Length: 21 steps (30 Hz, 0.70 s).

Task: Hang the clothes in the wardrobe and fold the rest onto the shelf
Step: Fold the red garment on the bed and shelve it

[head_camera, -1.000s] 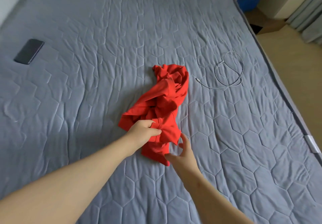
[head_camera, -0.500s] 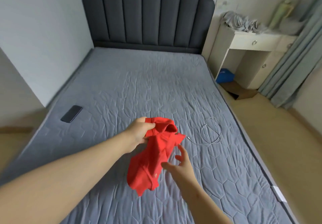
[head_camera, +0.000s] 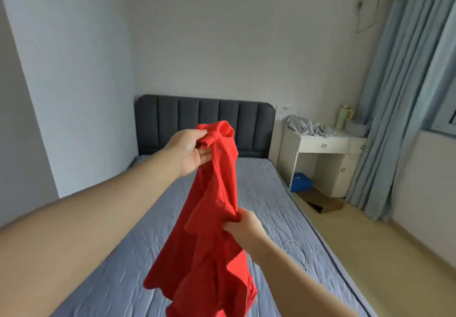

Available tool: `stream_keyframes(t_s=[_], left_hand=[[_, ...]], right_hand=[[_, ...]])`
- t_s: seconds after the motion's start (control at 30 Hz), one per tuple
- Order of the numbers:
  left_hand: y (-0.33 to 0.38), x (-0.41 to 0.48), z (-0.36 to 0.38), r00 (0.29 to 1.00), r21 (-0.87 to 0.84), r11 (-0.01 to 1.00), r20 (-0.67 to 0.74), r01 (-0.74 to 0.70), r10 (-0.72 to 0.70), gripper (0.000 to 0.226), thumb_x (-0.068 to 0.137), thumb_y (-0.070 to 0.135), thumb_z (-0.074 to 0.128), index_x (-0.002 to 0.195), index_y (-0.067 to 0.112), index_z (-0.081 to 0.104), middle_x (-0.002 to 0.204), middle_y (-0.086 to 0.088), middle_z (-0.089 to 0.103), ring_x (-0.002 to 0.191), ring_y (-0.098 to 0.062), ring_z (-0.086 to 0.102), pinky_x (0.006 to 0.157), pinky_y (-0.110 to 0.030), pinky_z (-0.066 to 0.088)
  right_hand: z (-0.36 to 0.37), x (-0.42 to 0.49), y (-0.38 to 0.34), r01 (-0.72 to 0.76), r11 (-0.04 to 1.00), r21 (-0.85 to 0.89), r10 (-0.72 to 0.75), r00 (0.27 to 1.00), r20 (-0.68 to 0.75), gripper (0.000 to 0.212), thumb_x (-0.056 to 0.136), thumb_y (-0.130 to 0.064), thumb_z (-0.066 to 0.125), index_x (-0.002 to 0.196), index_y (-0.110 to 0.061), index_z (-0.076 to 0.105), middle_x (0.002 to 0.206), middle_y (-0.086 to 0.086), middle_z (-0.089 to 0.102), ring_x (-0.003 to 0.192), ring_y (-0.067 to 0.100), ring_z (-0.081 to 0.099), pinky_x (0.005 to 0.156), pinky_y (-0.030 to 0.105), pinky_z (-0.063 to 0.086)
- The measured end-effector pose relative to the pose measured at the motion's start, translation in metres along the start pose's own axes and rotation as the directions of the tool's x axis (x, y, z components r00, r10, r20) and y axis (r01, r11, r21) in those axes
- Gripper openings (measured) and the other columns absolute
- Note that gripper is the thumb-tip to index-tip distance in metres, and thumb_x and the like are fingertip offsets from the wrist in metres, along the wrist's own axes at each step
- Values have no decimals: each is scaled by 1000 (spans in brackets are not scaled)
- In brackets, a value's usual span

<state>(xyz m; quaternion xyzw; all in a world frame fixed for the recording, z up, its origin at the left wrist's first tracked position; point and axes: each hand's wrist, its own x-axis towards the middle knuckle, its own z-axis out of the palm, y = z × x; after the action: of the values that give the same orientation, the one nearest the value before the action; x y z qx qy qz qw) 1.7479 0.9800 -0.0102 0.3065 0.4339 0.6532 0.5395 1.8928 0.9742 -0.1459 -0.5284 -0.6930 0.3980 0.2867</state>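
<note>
Your left hand [head_camera: 190, 147] pinches the top of the crumpled red fabric garment [head_camera: 214, 230]; it hangs lengthwise toward 6 o'clock over the blue-grey quilted bed [head_camera: 259, 193], your right hand [head_camera: 243, 225] clutching its middle, nearer you.

Bed [head_camera: 259, 193] with grey quilted cover below a dark headboard [head_camera: 204, 124].
A thin white cable [head_camera: 297, 255] lies on the cover, well away from the headboard, toward the edge on its right side.
</note>
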Motion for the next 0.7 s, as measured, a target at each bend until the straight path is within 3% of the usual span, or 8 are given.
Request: stream_keyframes(t_s=[0.13, 0.23, 0.33, 0.4, 0.43, 0.5, 0.6, 0.7], left_hand=[[54, -23, -4, 980, 163, 973, -79, -166, 181, 11, 97, 9, 41, 102, 11, 50, 84, -8, 58, 68, -19, 59, 50, -30, 55], [65, -30, -15, 951, 467, 866, -143, -178, 273, 27, 94, 9, 42, 121, 9, 45, 100, -12, 59, 66, -19, 59, 51, -31, 53], [57, -42, -28, 895, 869, 432, 27, -242, 446, 58, 86, 11, 51, 137, 25, 27, 109, -8, 53, 79, -21, 55, 69, -33, 48], [50, -52, -30, 848, 917, 97, 312, -386, 428, 82, 77, 11, 59, 142, 37, 16, 128, -5, 37, 102, -19, 47, 83, -29, 40], [47, -57, -29, 831, 881, 35, 431, -471, 351, 86, 72, 13, 63, 141, 40, 19, 132, 0, 32, 111, -15, 41, 89, -26, 36], [43, -64, -26, 814, 804, 140, 553, -577, 180, 67, 64, 18, 66, 123, 43, 45, 124, 10, 41, 110, -3, 44, 91, -21, 38], [38, -64, -31, 866, 824, 268, 473, -500, 161, 13, 78, 19, 67, 83, 30, 60, 90, 3, 63, 82, -9, 57, 82, -32, 50], [35, -60, -38, 907, 856, 319, 336, -406, 254, 17, 86, 12, 58, 71, 18, 56, 73, 0, 58, 72, -13, 50, 72, -32, 42]], right_hand=[[-23, -6, -50, 136, 965, 223, -89, 974, -210, 11, 88, -12, 55, 79, -17, 59, 82, 7, 63, 78, 21, 58, 79, 38, 50], [-42, -12, -81, 234, 892, 387, -138, 955, -261, 15, 90, -15, 54, 77, -22, 59, 77, 2, 61, 71, 14, 56, 69, 30, 49], [-56, -20, -110, 277, 827, 489, -198, 958, -207, 15, 89, -15, 57, 78, -21, 63, 75, 0, 62, 71, 14, 57, 72, 32, 50], [-64, -25, -124, 284, 831, 478, -260, 958, -118, 13, 88, -14, 60, 80, -22, 66, 78, 1, 66, 73, 15, 61, 77, 34, 53], [-66, -26, -129, 294, 843, 450, -295, 953, -69, 13, 87, -13, 61, 81, -22, 67, 78, 1, 68, 73, 14, 63, 77, 33, 54], [-69, -28, -136, 305, 870, 387, -336, 942, 14, 12, 85, -13, 63, 81, -22, 70, 78, 1, 70, 72, 13, 65, 74, 31, 54], [-70, -29, -136, 316, 899, 303, -344, 938, 44, 7, 81, -16, 70, 77, -22, 70, 75, 0, 69, 70, 12, 65, 71, 30, 56], [-70, -28, -128, 346, 903, 255, -357, 934, 0, 16, 73, -13, 76, 79, -23, 65, 69, -4, 67, 64, 9, 63, 64, 26, 54]])
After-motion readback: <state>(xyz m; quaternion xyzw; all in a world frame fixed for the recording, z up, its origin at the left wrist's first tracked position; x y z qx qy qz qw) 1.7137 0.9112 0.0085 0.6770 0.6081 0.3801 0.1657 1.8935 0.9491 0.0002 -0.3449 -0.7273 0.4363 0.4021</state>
